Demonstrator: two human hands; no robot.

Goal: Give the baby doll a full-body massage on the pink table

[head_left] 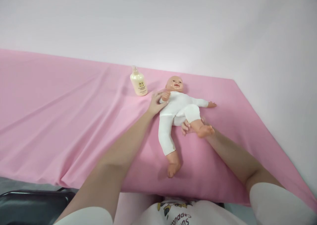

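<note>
A baby doll [178, 111] in a white bodysuit lies on its back on a pink sheet [69, 119], head toward the wall. My left hand [156, 103] holds the doll's bent arm at the shoulder and elbow. My right hand [188, 127] reaches under the doll's raised leg, gripping it near the knee, so the bare foot points right. The doll's other leg lies stretched toward me. Most of my right hand's fingers are hidden behind the leg.
A cream lotion bottle [139, 82] with a pump stands upright just left of the doll's head. A white wall [158, 23] rises behind the sheet. A dark tray or chair edge [32, 205] shows at the lower left.
</note>
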